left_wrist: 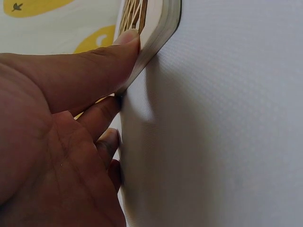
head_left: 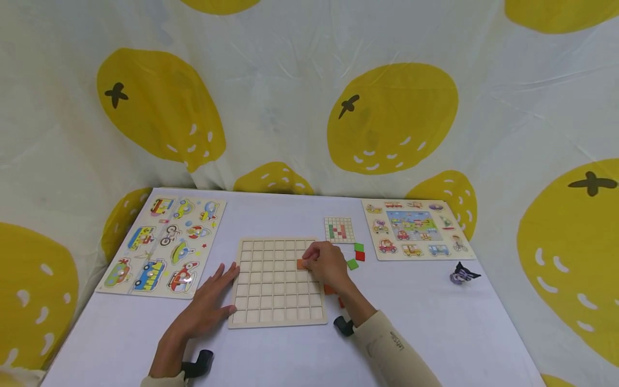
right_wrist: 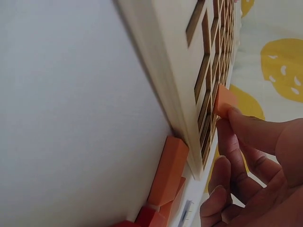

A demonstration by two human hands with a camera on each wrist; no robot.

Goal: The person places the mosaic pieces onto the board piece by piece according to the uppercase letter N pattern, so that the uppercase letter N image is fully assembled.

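Note:
A wooden grid board [head_left: 278, 324] with square recesses lies flat on the white table. My right hand [head_left: 328, 264] pinches an orange square tile [right_wrist: 225, 101] between thumb and fingertip, over the board's right part, a few rows down from the top. The tile stands tilted at the grid in the right wrist view. At the board's left edge, my left hand [head_left: 208, 309] rests with fingers spread; its thumb [left_wrist: 128, 40] touches the rim. Beside the board's right edge lie an orange tile [right_wrist: 169, 170] and a red tile [right_wrist: 150, 216], partly hidden by the right arm in the head view.
A small card [head_left: 338, 230] with a coloured grid pattern lies behind the board, with green tiles [head_left: 352, 264] and a red tile [head_left: 360, 256] near it. Vehicle puzzle boards lie left [head_left: 164, 221] and right [head_left: 377, 236]. A dark and purple crumpled item [head_left: 463, 274] sits far right.

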